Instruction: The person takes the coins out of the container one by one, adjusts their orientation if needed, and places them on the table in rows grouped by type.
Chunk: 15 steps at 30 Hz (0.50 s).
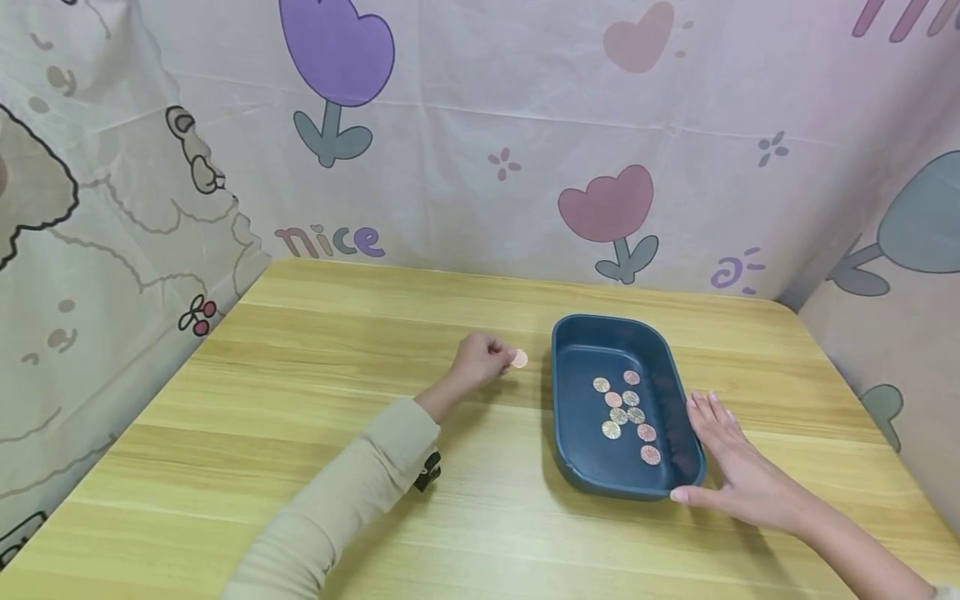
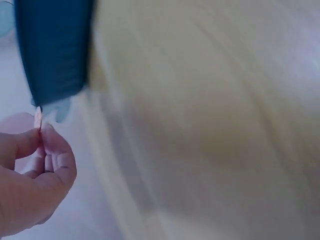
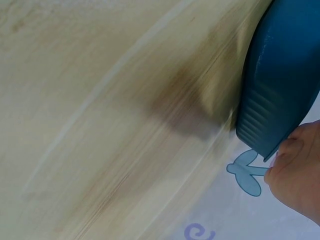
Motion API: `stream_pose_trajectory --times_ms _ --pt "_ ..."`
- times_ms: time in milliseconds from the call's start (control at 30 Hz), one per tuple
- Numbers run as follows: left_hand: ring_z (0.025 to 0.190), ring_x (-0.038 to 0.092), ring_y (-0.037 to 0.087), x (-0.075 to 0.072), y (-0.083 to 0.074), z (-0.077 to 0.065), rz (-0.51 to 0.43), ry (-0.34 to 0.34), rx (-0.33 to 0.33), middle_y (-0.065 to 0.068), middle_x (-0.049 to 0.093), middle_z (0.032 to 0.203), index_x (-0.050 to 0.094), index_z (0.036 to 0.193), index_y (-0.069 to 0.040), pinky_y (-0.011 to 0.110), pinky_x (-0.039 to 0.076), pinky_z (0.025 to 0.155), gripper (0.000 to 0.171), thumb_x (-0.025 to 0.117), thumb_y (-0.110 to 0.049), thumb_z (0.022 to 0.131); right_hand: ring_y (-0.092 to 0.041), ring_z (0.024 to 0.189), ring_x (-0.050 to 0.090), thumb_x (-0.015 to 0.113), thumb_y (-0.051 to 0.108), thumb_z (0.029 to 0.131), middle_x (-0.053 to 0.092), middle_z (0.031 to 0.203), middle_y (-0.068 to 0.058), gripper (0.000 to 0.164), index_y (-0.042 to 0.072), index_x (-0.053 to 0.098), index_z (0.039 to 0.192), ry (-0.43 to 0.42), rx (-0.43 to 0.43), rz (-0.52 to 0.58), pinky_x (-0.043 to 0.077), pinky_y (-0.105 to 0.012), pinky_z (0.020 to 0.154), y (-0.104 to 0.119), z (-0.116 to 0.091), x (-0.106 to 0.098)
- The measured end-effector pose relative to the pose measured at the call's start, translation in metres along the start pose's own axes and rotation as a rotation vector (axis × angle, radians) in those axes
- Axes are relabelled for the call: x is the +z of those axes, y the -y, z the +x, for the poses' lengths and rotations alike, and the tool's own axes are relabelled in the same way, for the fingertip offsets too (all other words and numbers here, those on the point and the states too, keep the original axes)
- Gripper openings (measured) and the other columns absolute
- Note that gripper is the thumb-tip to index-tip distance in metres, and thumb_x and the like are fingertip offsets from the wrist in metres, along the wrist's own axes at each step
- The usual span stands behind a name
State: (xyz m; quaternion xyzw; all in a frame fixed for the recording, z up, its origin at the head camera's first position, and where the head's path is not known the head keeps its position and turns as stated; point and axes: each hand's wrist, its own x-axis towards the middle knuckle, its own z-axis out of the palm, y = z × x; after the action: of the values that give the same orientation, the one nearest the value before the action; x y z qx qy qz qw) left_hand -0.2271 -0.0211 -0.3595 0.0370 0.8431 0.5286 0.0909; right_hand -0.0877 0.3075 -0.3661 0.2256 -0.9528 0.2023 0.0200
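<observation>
My left hand pinches a round copper-coloured coin between thumb and fingertips, just left of a dark blue rectangular tray. In the left wrist view the coin appears edge-on above the thumb, with the tray wall behind it. Several coins, some copper and some gold-toned, lie spread inside the tray, among them a gold one and a copper one. My right hand rests with fairly straight, spread fingers against the tray's right side and near corner. The right wrist view shows that hand beside the tray's outer wall.
The tray stands on a light wood-grain table, right of its middle. A cloth backdrop printed with flowers hangs behind the table and along its sides. A small black object shows under the left sleeve.
</observation>
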Motion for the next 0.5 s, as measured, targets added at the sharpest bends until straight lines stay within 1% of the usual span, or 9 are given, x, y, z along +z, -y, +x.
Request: stream_pose_trajectory --times_ms 33,100,167,233,267,333,400,500 --pt "0.061 0.059 0.016 -0.001 0.004 0.001 0.012 0.008 -0.022 0.014 0.066 0.076 0.063 0.082 0.004 0.015 0.044 0.05 0.016 0.059 -0.009 0.09 -0.01 0.141 -0.02 0.075 0.038 0.073 0.0 0.155 -0.021 0.109 -0.002 0.005 0.147 0.001 -0.002 0.002 -0.016 -0.004 0.103 0.0 0.0 0.0" --pt "0.059 0.057 0.015 -0.004 0.012 0.004 0.058 0.023 -0.036 0.015 0.067 0.077 0.063 0.076 0.004 0.014 0.039 0.047 0.019 0.058 -0.008 0.09 -0.01 0.141 -0.019 0.076 0.038 0.073 0.001 0.155 -0.022 0.109 -0.002 0.006 0.147 0.003 -0.005 0.007 -0.016 -0.004 0.103 -0.001 0.001 0.0" --pt "0.054 0.051 0.01 -0.006 0.02 0.008 0.097 0.031 -0.045 0.014 0.067 0.075 0.06 0.067 0.002 0.013 0.036 0.044 0.024 0.058 -0.007 0.09 -0.01 0.142 -0.019 0.076 0.038 0.072 0.002 0.154 -0.023 0.109 -0.002 0.006 0.147 0.006 -0.003 0.014 -0.016 -0.004 0.103 -0.001 0.001 0.0" --pt "0.052 0.05 0.01 -0.007 0.025 0.011 0.133 0.032 -0.056 0.014 0.068 0.074 0.056 0.059 -0.002 0.012 0.035 0.044 0.03 0.059 -0.006 0.089 -0.011 0.142 -0.019 0.076 0.037 0.073 0.002 0.154 -0.023 0.109 -0.001 0.006 0.147 0.01 0.002 0.026 -0.016 -0.004 0.102 -0.001 0.001 0.0" --pt "0.052 0.05 0.009 -0.007 0.027 0.013 0.154 0.033 -0.06 0.014 0.069 0.076 0.055 0.056 -0.004 0.012 0.035 0.043 0.033 0.06 -0.006 0.089 -0.012 0.142 -0.019 0.076 0.037 0.073 0.002 0.154 -0.023 0.11 -0.001 0.006 0.147 0.012 0.004 0.029 -0.016 -0.004 0.102 -0.001 0.001 0.0" --pt "0.05 0.047 0.008 -0.007 0.029 0.015 0.164 0.043 -0.086 0.015 0.07 0.08 0.049 0.051 -0.008 0.012 0.035 0.043 0.038 0.06 -0.006 0.088 -0.013 0.142 -0.02 0.076 0.036 0.073 0.0 0.155 -0.022 0.11 0.001 0.003 0.148 0.02 0.015 0.052 -0.017 -0.008 0.104 -0.002 0.001 0.0" --pt "0.047 0.043 0.007 -0.006 0.03 0.018 0.18 0.056 -0.099 0.016 0.07 0.083 0.045 0.049 -0.01 0.013 0.034 0.043 0.043 0.061 -0.006 0.088 -0.013 0.142 -0.02 0.076 0.036 0.073 -0.001 0.155 -0.021 0.11 0.004 0.002 0.148 0.023 0.021 0.064 -0.017 -0.009 0.104 -0.002 0.0 -0.001" --pt "0.044 0.04 0.006 -0.003 0.03 0.02 0.2 0.069 -0.119 0.016 0.071 0.088 0.044 0.049 -0.009 0.012 0.033 0.042 0.043 0.061 -0.007 0.088 -0.011 0.141 -0.021 0.076 0.036 0.073 -0.001 0.155 -0.02 0.111 0.005 0.002 0.148 0.022 0.017 0.061 -0.017 -0.009 0.104 -0.002 0.0 -0.001"
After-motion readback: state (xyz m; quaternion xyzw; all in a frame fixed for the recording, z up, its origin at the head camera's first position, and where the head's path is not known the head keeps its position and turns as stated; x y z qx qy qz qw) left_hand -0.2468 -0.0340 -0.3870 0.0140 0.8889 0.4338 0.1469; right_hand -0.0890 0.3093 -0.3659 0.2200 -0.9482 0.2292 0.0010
